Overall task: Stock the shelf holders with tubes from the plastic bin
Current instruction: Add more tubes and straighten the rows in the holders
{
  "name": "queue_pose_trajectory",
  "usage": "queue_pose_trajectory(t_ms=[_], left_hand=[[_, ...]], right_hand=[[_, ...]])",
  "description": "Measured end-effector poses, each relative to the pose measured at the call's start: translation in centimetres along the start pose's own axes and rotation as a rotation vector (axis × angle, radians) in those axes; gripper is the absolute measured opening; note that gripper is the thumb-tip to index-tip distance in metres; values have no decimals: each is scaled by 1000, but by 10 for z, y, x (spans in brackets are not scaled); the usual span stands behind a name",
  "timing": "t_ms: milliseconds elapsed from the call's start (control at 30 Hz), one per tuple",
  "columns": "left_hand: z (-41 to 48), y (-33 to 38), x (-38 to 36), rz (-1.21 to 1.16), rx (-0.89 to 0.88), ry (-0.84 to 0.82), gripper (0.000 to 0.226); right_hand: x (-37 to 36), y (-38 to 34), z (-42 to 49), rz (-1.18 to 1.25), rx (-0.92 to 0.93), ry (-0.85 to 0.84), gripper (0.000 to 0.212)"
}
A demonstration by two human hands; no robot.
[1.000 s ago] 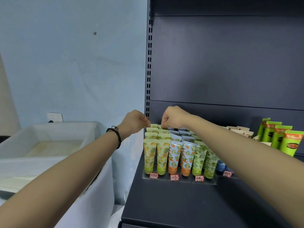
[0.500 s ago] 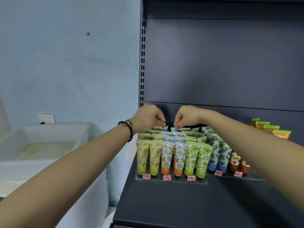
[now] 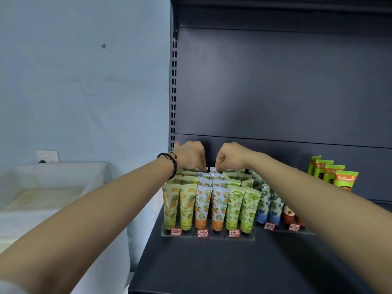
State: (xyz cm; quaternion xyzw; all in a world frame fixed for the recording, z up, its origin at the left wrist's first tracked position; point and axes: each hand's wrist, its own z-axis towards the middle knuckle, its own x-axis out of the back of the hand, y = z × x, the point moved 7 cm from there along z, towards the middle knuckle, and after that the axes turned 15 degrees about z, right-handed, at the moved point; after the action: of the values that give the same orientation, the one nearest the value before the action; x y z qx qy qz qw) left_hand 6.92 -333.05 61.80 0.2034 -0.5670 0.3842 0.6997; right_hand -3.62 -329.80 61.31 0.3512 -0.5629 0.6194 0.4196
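**Entry: shelf (image 3: pixel 212 266), left end, rear of acrylic holder (image 3: pixel 209 236)**

- L hand (image 3: pixel 189 154): fingers curled down, tips on the crimped top of a rearmost tube in the blue-orange tubes (image 3: pixel 212 194). Looks like a pinch; tips partly hidden. Black cord bracelet (image 3: pixel 170 164) on wrist.
- R hand (image 3: pixel 230 154): same pose, fingers curled onto the neighbouring tube top.
- Change: approx. 1 sec ago both hands were over the back of the yellow tubes (image 3: pixel 179 200). They've since moved one pair of rows right and drawn closer together.
- Reading: yellow rows prob. finished. Blue-orange rows are now being seated at the back, by the shelf's rear panel.
- Plastic bin (image 3: pixel 59 170): beyond the shelf's left edge, contents not clear from here.
- Holder rows look nearly full front to back.
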Motion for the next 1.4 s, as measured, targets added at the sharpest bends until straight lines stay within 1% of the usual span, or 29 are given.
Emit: queue_pose_trajectory(t_ms=[133,333,500,633,733,767,833,867,900,967,1033,1167,1267,1400], left_hand=[[0,2,-1,-38,-18,-6,17],[-2,2,-2,-92,-23,31,14],[-1,0,-5,-114,32,-19,16],[-4,-1,0,-113,37,-11,20],[-9,-4,14,-218,-55,68,10],[-12,-4,19,-254,-117,72,7],[-22,1,26,-301,-259,21,5],[-29,5,27,-277,-319,-6,5],[-33,7,26,-221,-352,-22,10],[-38,8,22,-111,-357,-26,19],[-39,7,17,-78,-337,-17,22],[-39,11,12,-39,-321,-6,18],[-39,12,11,-42,-293,11,11],[-39,12,10,-84,-289,-7,8]], right_hand=[[-1,-3,-1,12,5,23,10],[-1,-4,-1,13,-1,35,8],[-2,-3,0,14,-15,24,8],[0,-4,-2,9,-27,2,10],[15,-12,-12,62,40,69,8],[20,-17,-17,87,83,90,5],[27,-26,-29,111,159,98,5],[28,-28,-34,109,181,87,6],[28,-30,-39,104,194,70,6],[24,-31,-46,81,198,23,6],[17,-30,-50,60,193,-22,5],[5,-28,-51,42,175,-48,14],[-1,-29,-51,21,175,-64,14],[-3,-28,-50,8,167,-48,11]])
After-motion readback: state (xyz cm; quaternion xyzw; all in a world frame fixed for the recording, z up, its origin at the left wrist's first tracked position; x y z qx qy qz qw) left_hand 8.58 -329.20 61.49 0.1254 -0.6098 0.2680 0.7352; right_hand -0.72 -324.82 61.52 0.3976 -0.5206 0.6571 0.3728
